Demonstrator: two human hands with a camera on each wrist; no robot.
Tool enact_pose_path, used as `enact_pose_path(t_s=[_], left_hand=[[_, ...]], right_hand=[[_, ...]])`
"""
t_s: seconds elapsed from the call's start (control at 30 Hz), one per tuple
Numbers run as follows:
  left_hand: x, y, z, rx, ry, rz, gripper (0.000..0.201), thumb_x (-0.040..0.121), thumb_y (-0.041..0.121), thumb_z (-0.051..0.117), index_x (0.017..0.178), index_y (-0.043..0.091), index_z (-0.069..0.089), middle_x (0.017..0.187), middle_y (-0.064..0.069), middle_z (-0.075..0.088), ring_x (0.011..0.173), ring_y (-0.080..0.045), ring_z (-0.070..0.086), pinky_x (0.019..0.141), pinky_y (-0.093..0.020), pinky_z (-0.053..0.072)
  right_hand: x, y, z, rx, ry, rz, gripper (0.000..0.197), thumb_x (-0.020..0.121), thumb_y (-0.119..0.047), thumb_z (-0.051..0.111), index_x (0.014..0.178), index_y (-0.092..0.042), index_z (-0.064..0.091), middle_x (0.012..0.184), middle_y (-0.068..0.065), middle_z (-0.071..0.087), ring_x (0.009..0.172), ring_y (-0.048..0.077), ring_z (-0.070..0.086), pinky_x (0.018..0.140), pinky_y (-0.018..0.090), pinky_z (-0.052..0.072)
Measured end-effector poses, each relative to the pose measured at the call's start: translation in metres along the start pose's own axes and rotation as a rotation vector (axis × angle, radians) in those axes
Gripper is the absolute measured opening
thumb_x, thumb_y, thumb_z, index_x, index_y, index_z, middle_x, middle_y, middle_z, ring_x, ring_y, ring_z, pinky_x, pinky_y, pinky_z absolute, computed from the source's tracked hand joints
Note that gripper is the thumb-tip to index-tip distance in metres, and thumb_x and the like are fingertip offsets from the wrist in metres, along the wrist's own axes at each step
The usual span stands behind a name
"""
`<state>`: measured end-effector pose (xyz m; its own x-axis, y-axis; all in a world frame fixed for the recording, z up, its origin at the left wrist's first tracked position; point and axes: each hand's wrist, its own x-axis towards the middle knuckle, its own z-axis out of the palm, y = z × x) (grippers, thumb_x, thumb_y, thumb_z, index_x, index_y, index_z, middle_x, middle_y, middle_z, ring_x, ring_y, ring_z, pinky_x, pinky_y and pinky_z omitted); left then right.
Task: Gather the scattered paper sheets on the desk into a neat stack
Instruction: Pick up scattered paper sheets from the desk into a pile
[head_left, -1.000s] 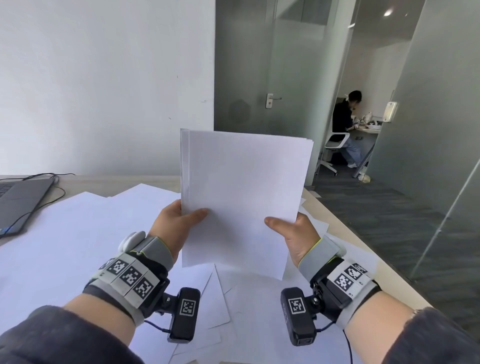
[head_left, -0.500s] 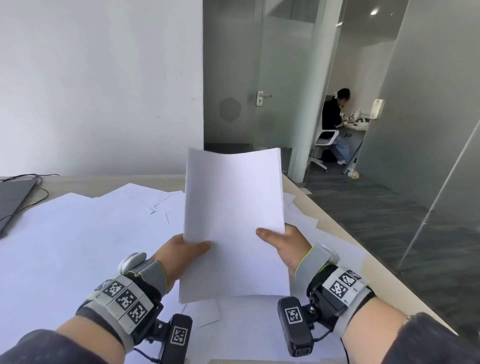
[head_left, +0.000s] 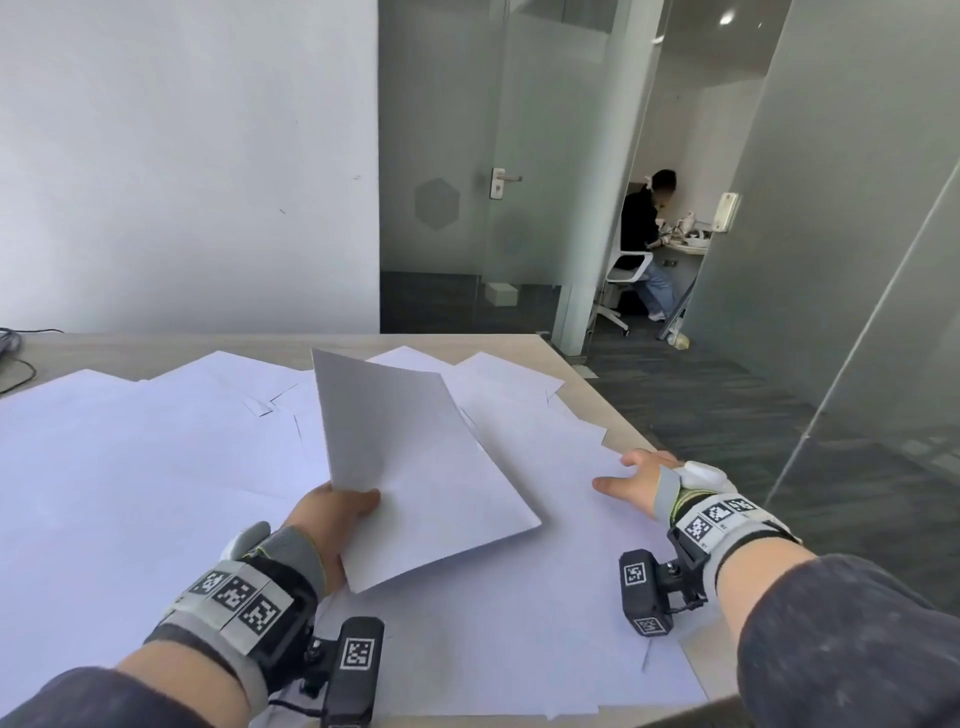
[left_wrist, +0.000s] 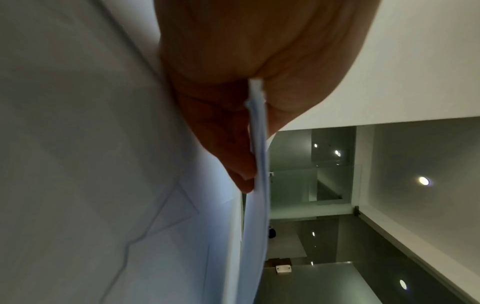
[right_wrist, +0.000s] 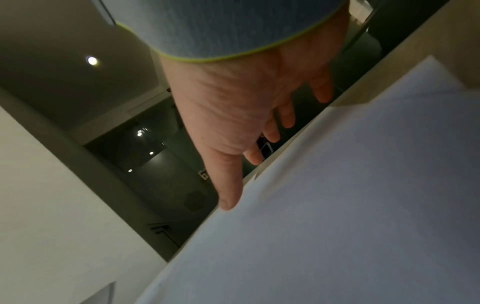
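Left hand (head_left: 332, 512) pinches a thin stack (head_left: 415, 478) of smooth white sheets, thumb on top, at frame centre, tilted above the desk. Right hand (head_left: 636, 480), fingers spread and holding nothing, hovers over loose sheets (head_left: 156, 457) near the pale wood-grain desk (head_left: 631, 431) edge, right of frame.

The left hand (head_left: 332, 525) holds a bundle of sheets (head_left: 415, 467), and its fingers go under the paper, so the head view shows only the thumb. The bundle covers part of the loose sheets (head_left: 156, 467) lying below it. You cannot count how many sheets are in it. At the far left edge of the head view a dark cable (head_left: 15, 364) is cut off. The right hand (head_left: 639, 480) has its fingers partly behind its own back there. Far back, a seated person (head_left: 644, 244) is too small to see well. The left wrist view is blurry near the paper.
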<state>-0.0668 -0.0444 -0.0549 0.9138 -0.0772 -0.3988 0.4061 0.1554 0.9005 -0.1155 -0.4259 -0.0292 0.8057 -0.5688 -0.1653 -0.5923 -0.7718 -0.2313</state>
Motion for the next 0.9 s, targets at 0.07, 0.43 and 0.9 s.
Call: enact_pose_path(t_s=[0.07, 0.43, 0.9], left_hand=[[0.001, -0.002, -0.001, 0.009, -0.018, -0.032, 0.024, 0.094, -0.004, 0.060, 0.117, 0.004, 0.062, 0.108, -0.026, 0.069, 0.087, -0.039, 0.068, 0.081, -0.052, 0.057], [-0.003, 0.003, -0.001, 0.048, -0.066, -0.077, 0.016, 0.094, -0.008, 0.056, 0.106, 0.002, 0.062, 0.098, -0.023, 0.069, 0.079, -0.036, 0.068, 0.067, -0.045, 0.058], [-0.006, 0.006, 0.000, 0.026, -0.079, -0.095, 0.025, 0.093, -0.008, 0.057, 0.117, -0.002, 0.061, 0.100, -0.026, 0.071, 0.076, -0.038, 0.070, 0.057, -0.045, 0.061]], right_hand=[[0.004, 0.003, 0.001, 0.002, -0.039, -0.005, 0.098, 0.067, -0.081, 0.062, 0.147, -0.030, 0.041, 0.154, 0.007, 0.036, 0.137, 0.028, 0.043, 0.108, 0.035, 0.040], [0.019, 0.008, -0.006, -0.146, -0.022, 0.012, 0.129, 0.030, -0.103, 0.050, 0.146, -0.050, 0.032, 0.144, 0.003, 0.041, 0.122, 0.027, 0.052, 0.100, 0.038, 0.048], [0.086, 0.029, 0.016, 0.093, -0.068, -0.016, 0.097, 0.024, -0.087, 0.073, 0.099, -0.030, 0.050, 0.103, 0.002, 0.064, 0.095, 0.023, 0.061, 0.085, 0.040, 0.054]])
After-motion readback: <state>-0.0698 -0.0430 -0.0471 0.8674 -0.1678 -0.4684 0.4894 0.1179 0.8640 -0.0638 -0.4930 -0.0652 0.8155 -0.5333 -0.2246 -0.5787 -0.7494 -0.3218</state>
